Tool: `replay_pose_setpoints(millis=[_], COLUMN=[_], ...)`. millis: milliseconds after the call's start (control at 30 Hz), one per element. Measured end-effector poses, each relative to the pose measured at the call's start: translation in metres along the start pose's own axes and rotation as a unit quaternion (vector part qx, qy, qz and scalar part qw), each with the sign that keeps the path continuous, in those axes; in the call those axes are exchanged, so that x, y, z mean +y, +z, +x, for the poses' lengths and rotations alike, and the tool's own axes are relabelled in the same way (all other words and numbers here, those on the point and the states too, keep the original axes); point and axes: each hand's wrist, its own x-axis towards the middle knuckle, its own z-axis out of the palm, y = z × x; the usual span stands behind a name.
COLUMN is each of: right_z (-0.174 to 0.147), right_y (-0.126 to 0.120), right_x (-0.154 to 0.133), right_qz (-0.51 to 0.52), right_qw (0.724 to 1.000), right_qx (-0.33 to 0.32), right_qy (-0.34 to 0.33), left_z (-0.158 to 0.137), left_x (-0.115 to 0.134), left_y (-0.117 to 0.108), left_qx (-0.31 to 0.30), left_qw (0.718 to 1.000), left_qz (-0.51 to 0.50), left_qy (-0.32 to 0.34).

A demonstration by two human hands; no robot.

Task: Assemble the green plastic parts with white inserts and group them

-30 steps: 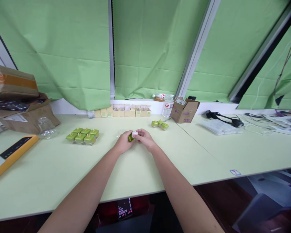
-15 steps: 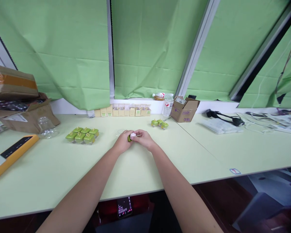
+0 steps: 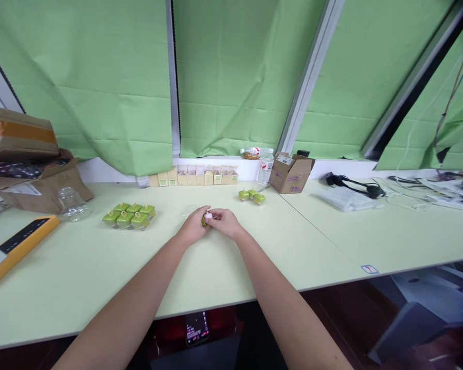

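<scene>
- My left hand (image 3: 194,228) and right hand (image 3: 224,222) meet mid-counter (image 3: 100,267), fingers pinching one small green piece (image 3: 204,220) with a white bit.
- Six green jars (image 3: 128,215) cluster left.
- Three more (image 3: 251,195) sit behind.

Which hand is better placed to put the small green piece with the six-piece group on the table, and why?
Probably the left hand. Both hands close on the green piece, but the six-piece group lies on the left hand's side; the right hand would have to cross over.
</scene>
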Motion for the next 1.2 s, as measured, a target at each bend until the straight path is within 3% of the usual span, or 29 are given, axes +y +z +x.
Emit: replay_pose_setpoints(millis=[133,233,400,500,700,1000,1200], right_z=[0.0,0.004,0.006,0.003,-0.001,-0.001,-0.004], right_y=[-0.002,-0.003,-0.004,-0.002,0.006,0.012,0.015], right_x=[0.0,0.002,0.003,0.0,-0.003,-0.009,-0.016], right_qz=[-0.035,-0.022,0.013,0.013,0.012,-0.095,-0.154], right_qw=[0.999,0.998,0.995,0.995,0.996,0.988,0.978], right_qx=[0.023,0.053,0.103,0.1,0.081,0.099,0.108], right_qy=[-0.003,0.014,0.009,-0.021,-0.037,-0.066,-0.095], left_z=[0.0,0.003,0.01,0.012,0.013,0.015,0.015], left_x=[0.005,0.008,0.012,0.014,0.012,0.015,0.009], left_y=[-0.003,-0.003,0.001,0.004,0.007,0.005,0.006], left_qx=[0.015,0.022,0.023,0.022,0.022,0.041,0.034], left_qw=[0.998,0.983,0.909,0.87,0.858,0.813,0.819], left_qz=[-0.046,-0.154,-0.374,-0.446,-0.453,-0.513,-0.502], left_qy=[-0.051,-0.098,-0.184,-0.207,-0.239,-0.273,-0.276])
